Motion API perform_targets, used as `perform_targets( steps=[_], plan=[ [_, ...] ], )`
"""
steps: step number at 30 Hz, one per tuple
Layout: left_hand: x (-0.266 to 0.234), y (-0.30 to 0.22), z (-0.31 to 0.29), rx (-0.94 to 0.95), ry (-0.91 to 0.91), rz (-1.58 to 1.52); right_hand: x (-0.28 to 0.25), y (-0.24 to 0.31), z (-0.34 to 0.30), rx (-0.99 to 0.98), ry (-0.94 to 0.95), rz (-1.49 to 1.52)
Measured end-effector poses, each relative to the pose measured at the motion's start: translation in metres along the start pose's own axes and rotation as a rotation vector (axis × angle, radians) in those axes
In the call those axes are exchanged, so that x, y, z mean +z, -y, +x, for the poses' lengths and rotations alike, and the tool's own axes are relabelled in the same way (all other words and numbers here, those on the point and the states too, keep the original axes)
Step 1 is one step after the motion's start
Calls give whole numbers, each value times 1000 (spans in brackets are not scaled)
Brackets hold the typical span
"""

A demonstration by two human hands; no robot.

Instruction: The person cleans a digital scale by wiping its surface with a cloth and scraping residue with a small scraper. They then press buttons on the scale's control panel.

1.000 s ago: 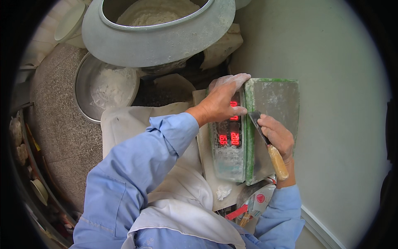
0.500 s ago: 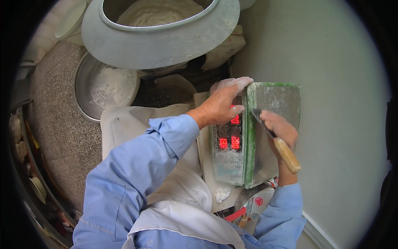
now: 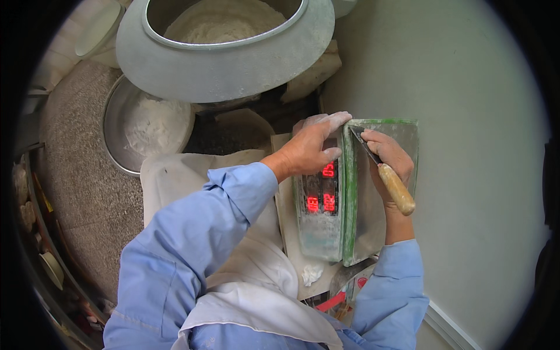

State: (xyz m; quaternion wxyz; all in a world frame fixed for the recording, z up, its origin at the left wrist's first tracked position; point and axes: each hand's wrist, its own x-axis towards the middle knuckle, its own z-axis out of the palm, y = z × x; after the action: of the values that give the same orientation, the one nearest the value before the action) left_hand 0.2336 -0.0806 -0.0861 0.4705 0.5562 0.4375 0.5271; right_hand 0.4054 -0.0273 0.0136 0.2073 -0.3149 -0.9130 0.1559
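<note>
A green digital scale (image 3: 349, 216) with a metal pan (image 3: 376, 221) and lit red digits stands in front of me, its surfaces dusted white. My left hand (image 3: 315, 143), floury at the fingertips, lies across the far end of its display panel, fingers stretched and thumb apart. A scraper with a wooden handle (image 3: 398, 189) and dark blade (image 3: 364, 143) is gripped in my right hand (image 3: 389, 156), fingers on the blade. The blade's tip meets the green edge between panel and pan, near the far end. Its exact blade shape is hard to make out.
A large metal mixing bowl (image 3: 227, 70) with white flour or dough stands at the back. Left of the scale sits a metal basin (image 3: 119, 153) of white powder. A pale wall (image 3: 466, 175) rises on the right. A crumpled white scrap (image 3: 312, 274) lies by the scale's near end.
My right hand has slid the scraper farther from me along the scale's green edge, toward the far corner. My left hand remains on the scale's far end.
</note>
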Motion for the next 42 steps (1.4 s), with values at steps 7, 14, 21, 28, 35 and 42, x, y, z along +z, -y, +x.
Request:
perform_targets(
  steps=[7, 14, 21, 28, 35, 42],
  plan=[
    [7, 2, 1, -61, -48, -11, -7, -17, 5, 717, -381, 553],
    [14, -1, 4, -139, -132, -16, -10, -53, 19, 1083, -613, 683],
    [16, 0, 4, -112, -172, -38, 2, -28, 27, 1015, -532, 654],
    [15, -1, 3, -133, -160, -23, 15, -9, 30, 965, -374, 785],
    [17, 1, 2, -149, -162, -8, 17, -6, 33, 1013, -259, 794],
    [16, -1, 0, -68, -193, 73, 12, -10, 29, 889, -374, 786]
  ],
)
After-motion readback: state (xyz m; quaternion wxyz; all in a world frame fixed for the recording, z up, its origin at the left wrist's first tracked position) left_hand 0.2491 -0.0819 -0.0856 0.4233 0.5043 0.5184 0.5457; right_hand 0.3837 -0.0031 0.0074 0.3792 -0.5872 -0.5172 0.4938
